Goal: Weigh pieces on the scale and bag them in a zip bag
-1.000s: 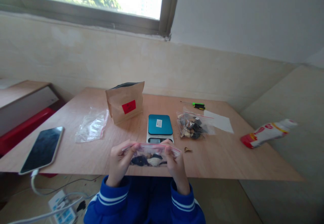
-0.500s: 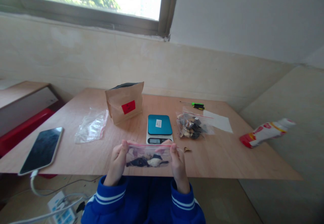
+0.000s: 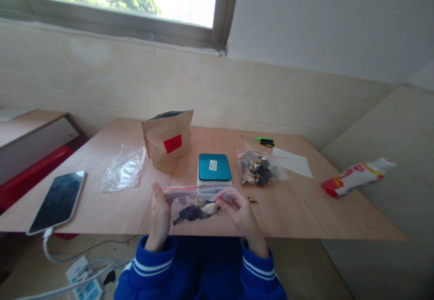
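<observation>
Zip bag (image 3: 194,204) with a red seal line is hanging at the lower centre of the frame, between both hands, and is showing dark and pale pieces (image 3: 190,213) through its clear film. The right hand (image 3: 241,211) is pinching the bag near its right end, thumb against fingers. The left hand (image 3: 160,214) is bracing the left edge — thumb pointing up, fingers partly hidden, so whether they are closing on the film cannot be told.

At the centre, a blue-topped scale (image 3: 214,168) is sitting behind the bag. Right of it, a filled bag (image 3: 258,172) is lying on the table (image 3: 288,218), with a loose brown piece (image 3: 251,199) nearer the lower edge. Left of centre, a brown pouch (image 3: 162,130) is standing upright — clear bags (image 3: 124,169) are lying beside it. A phone (image 3: 58,202) is resting at the lower left.
</observation>
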